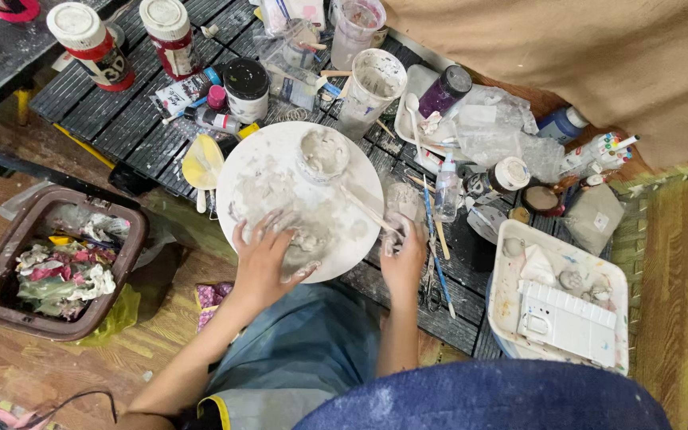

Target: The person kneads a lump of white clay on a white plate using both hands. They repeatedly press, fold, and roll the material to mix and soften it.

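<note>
Blue lap [487,398] nr cluttered black table [113,111].

Two red-labelled, white-lidded paint jars [89,41] stand top left.

A low, dark slatted bench [113,111] carried a round white clay-smeared board [280,159], red-labelled paint jars [89,36], and a white plastic tray [559,306].

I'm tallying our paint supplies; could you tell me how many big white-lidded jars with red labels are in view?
2: one jar at the far left of the slatted table, the other jar just right of it. More may be hidden.
</note>
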